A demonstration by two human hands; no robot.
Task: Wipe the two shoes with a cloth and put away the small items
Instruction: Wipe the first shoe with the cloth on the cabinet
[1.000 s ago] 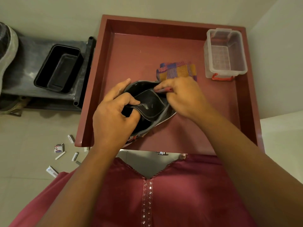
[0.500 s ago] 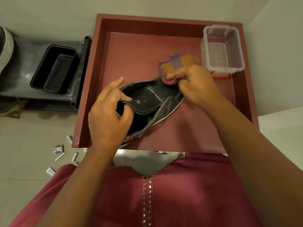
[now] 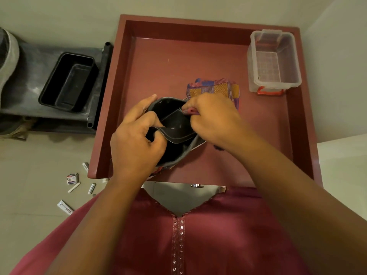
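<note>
A dark shoe (image 3: 174, 133) with a grey rim lies on the maroon tray table (image 3: 266, 155). My left hand (image 3: 135, 143) grips its tongue and pulls the opening wide. My right hand (image 3: 214, 120) holds a checked orange, blue and pink cloth (image 3: 216, 88) and presses a fold of it against the shoe's inner edge. Most of the cloth trails behind my fingers. Several small items (image 3: 73, 179), white tubes and little boxes, lie scattered on the floor at the left. A second shoe (image 3: 8, 56) shows partly at the far left edge.
A clear plastic box (image 3: 274, 60) with red latches stands at the tray's back right corner. A black plastic tub (image 3: 69, 82) sits on a grey shelf (image 3: 29, 76) to the left of the table. Walls close in behind and on the right.
My right hand swung out to the toe end with the cloth, then came back to the shoe's opening. The left hand kept its hold on the tongue.
</note>
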